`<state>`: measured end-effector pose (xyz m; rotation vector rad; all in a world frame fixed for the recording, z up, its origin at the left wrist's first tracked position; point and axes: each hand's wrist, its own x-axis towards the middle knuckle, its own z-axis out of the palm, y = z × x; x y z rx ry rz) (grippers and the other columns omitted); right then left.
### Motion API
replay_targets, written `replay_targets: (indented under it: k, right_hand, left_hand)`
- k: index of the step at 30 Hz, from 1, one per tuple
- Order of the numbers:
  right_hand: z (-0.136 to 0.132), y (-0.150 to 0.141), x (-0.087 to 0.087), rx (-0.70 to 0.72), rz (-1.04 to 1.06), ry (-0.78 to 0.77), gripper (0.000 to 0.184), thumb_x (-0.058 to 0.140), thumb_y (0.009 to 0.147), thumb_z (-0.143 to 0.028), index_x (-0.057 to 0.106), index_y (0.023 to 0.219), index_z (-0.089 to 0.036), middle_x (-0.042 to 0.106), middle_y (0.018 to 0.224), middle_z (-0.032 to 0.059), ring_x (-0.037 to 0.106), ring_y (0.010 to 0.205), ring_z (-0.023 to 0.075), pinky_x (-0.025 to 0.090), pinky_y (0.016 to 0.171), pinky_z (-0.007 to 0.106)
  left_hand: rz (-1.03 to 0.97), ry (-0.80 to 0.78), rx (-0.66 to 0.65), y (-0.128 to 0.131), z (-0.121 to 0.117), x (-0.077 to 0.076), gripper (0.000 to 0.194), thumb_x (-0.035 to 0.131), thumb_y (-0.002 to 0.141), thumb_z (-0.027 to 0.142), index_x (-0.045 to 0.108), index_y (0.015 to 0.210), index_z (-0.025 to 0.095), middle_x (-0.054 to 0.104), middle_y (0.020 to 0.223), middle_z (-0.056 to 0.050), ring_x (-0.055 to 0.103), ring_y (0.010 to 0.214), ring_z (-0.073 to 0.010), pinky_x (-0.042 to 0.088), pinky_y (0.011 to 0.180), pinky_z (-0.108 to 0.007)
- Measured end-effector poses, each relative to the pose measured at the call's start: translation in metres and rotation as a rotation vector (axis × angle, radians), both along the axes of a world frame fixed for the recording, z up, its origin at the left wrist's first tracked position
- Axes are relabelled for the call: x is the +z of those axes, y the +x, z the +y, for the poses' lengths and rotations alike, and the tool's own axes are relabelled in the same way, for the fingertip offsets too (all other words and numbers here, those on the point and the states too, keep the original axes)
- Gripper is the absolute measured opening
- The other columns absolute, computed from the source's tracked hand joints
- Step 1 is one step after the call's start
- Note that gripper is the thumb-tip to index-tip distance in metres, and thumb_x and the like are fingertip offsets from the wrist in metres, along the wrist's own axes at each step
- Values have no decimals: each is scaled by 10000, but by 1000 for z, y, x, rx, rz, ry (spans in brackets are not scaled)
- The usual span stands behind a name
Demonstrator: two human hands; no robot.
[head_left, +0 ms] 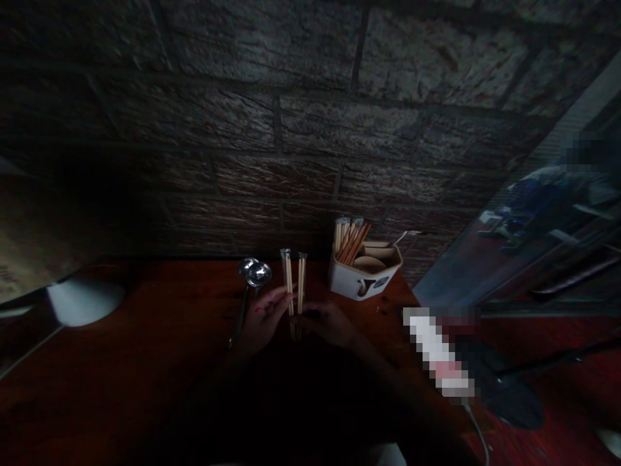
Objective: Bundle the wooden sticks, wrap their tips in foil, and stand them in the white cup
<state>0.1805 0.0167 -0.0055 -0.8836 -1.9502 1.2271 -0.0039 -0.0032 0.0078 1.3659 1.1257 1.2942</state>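
My left hand (pixel 266 318) is closed on a pair of wrapped chopsticks (pixel 288 277), which stands upright in clear film. A second wrapped pair (pixel 301 278) is upright just to its right, pinched in the fingers of my right hand (pixel 330 321). The lower ends of both pairs fade into shadow. Beside my left hand lie two shiny metal ladles (pixel 259 274), their handles pointing toward me. A white and brown utensil holder (pixel 356 288) stands to the right of my hands, with more wrapped chopsticks (pixel 341 232) and brown sticks (pixel 353 246) in it.
The wooden table (pixel 155 349) meets a brick wall (pixel 310 129) at its back. A white cone-shaped object (pixel 85 303) is at the left. At the right, a blurred-out white object (pixel 436 353) with a cable lies by the table's edge, beyond which is a glass pane (pixel 466 259).
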Motion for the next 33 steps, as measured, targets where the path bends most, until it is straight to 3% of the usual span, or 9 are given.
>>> replay_targets:
  k: [8, 16, 22, 29, 33]
  right_hand:
    - [-2, 1, 1, 27, -28, -38, 345, 645, 878, -495, 759, 897, -171, 687, 721, 9, 589, 596, 109, 474, 589, 221]
    - [-3, 3, 4, 56, -83, 85, 260, 609, 917, -371, 741, 958, -151, 685, 747, 11, 578, 623, 107, 465, 597, 206]
    - [0, 3, 2, -4, -104, 215, 172, 621, 891, -281, 739, 920, -158, 726, 777, 15, 603, 632, 112, 475, 638, 215]
    - [1, 5, 1, -30, -94, 217, 174, 625, 893, -255, 754, 982, -179, 770, 862, 23, 679, 715, 139, 500, 689, 233]
    - [2, 11, 12, -56, -103, 174, 171, 682, 877, -328, 760, 957, -199, 781, 926, 38, 709, 793, 169, 524, 761, 278]
  left_hand:
    - [9, -35, -22, 4, -4, 2, 407, 695, 827, 475, 704, 1070, 148, 773, 1086, -127, 733, 1029, -264, 590, 914, -376]
    - [-5, -35, -42, 3, -3, 2, 355, 702, 829, 433, 712, 1058, 163, 777, 1080, -105, 731, 1027, -256, 583, 916, -370]
    - [-36, -77, -74, 2, -3, 0, 339, 749, 771, 409, 739, 1006, 165, 779, 1072, -87, 727, 1031, -249, 572, 946, -364]
    - [29, -97, -43, 0, -3, -2, 316, 732, 783, 425, 764, 1006, 202, 791, 1033, -62, 738, 1000, -250, 581, 934, -372]
    - [44, -124, 40, 0, -3, -4, 347, 762, 757, 443, 763, 1006, 203, 795, 1002, -75, 748, 965, -269, 599, 893, -391]
